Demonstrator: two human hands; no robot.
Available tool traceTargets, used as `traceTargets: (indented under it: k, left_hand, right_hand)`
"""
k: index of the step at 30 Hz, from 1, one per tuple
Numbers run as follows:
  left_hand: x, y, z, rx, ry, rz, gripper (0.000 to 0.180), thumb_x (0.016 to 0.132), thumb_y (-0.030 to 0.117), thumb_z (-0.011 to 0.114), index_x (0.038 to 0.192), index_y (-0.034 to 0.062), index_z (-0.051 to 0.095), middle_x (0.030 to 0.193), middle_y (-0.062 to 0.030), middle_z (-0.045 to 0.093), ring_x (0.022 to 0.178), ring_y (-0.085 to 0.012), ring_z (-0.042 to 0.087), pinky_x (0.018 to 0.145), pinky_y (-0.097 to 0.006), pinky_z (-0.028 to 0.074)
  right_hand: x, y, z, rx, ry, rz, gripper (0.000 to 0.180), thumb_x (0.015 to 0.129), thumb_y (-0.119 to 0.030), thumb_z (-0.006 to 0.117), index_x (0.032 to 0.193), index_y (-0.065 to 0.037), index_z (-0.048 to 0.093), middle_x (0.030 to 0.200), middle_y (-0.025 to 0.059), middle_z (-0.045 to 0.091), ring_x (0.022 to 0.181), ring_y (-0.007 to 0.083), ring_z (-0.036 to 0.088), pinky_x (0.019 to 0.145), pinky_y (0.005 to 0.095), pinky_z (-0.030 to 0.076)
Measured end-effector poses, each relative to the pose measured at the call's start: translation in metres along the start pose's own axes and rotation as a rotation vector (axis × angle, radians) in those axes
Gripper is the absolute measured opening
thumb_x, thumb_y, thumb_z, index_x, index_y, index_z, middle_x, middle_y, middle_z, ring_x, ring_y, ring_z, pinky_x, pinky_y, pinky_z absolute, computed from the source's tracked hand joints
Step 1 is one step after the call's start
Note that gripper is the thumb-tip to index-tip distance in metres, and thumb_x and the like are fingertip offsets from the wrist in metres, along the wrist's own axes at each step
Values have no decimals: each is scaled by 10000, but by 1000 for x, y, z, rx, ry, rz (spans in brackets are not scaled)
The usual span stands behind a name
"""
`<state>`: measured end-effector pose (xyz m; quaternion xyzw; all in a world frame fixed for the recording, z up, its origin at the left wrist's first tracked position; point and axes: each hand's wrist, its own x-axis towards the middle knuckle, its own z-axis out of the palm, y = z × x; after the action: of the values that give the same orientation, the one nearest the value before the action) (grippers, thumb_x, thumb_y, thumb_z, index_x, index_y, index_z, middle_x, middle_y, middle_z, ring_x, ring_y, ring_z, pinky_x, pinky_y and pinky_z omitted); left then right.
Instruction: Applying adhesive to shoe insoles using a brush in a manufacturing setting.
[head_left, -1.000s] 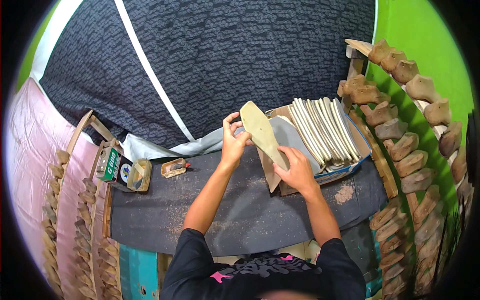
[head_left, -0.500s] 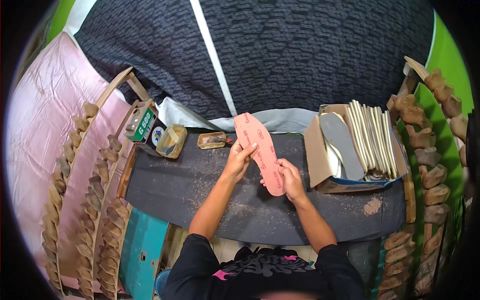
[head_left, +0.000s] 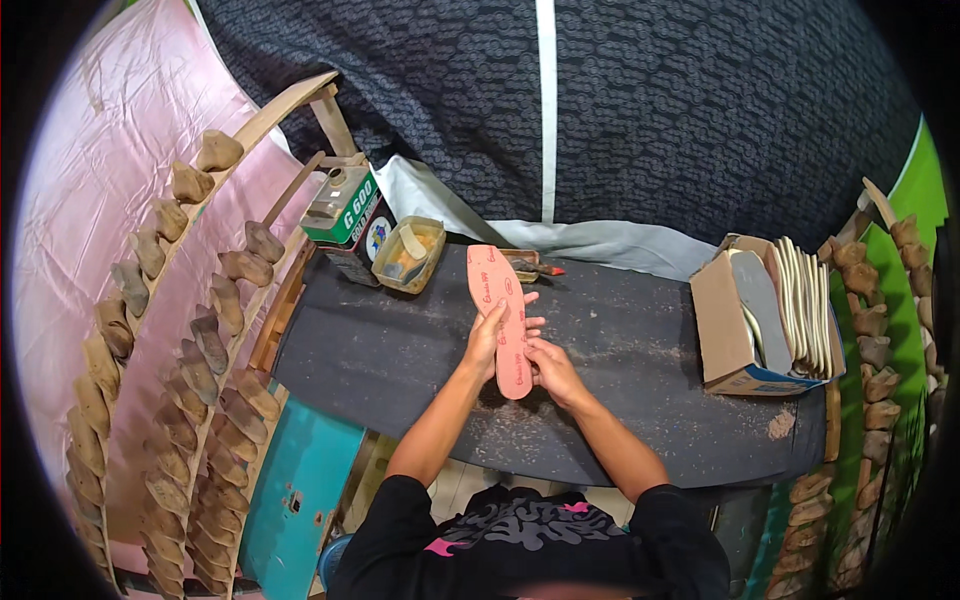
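Observation:
A pinkish-orange insole (head_left: 508, 325) with red printing stands lengthwise before me, its wider end away from me. My left hand (head_left: 487, 340) grips it about the middle, thumb on the printed face and fingers reaching behind to the far edge. At the lower right edge, the thumb and fingers of my right hand (head_left: 552, 370) are closed on the insole near its narrower end; part of those fingers is hidden behind it. Beneath both hands lies the dark cloth-covered table (head_left: 620, 345), dusted with small shavings.
A cardboard box (head_left: 722, 320) packed with insoles stands at the right. Back left are a metal can (head_left: 350, 215) and a plastic tub (head_left: 410, 255); a small tray (head_left: 525, 262) with a red-tipped tool lies behind the insole. Racks of wooden shoe lasts (head_left: 205, 340) flank the table.
The view has swung left, so the table things appear further right. The insole has turned more upright and looks narrower, and my left fingers now show past its right edge.

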<state>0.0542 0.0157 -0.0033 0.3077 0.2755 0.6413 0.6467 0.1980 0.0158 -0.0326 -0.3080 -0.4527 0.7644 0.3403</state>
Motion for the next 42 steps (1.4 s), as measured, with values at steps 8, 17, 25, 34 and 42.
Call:
traceTargets:
  k: [8, 17, 25, 34, 42]
  left_hand:
    - [-14, 38, -73, -70, -32, -13, 580, 952, 461, 329, 1348, 38, 359, 1309, -153, 486, 825, -198, 598, 607, -338, 558]
    - [-16, 62, -96, -101, -87, -46, 629, 929, 511, 329, 1376, 68, 321, 1291, -177, 491, 836, -209, 600, 588, -361, 567]
    - [-15, 60, -108, -115, -76, -75, 610, 933, 492, 337, 1361, 57, 342, 1274, -176, 505, 843, -211, 601, 594, -361, 569]
    - [-8, 58, -108, -154, -90, -50, 607, 932, 507, 333, 1356, 73, 356, 1257, -180, 517, 867, -215, 610, 615, -374, 578]
    - [-3, 45, -101, -170, -118, -105, 595, 932, 517, 331, 1337, 84, 378, 1242, -172, 532, 877, -210, 613, 623, -380, 571]
  right_hand:
    - [83, 11, -43, 47, 413, -25, 292, 913, -267, 508, 1073, -23, 521, 908, 129, 644, 709, 192, 639, 590, 292, 523]
    - [165, 1, -66, 203, 592, -30, 289, 811, -254, 690, 1051, -159, 561, 828, 37, 600, 626, 122, 538, 484, 239, 426]
    - [194, -6, -25, -49, 596, -287, 135, 851, -107, 626, 959, -30, 601, 770, 61, 610, 584, 135, 597, 492, 252, 498]
    - [191, -46, -28, -848, 596, -614, 153, 840, -119, 602, 795, 26, 611, 729, 107, 556, 596, 220, 597, 555, 347, 473]
    - [177, -71, 0, -1236, 440, -770, 140, 815, -105, 594, 767, 25, 576, 788, 180, 532, 721, 366, 573, 659, 439, 453]
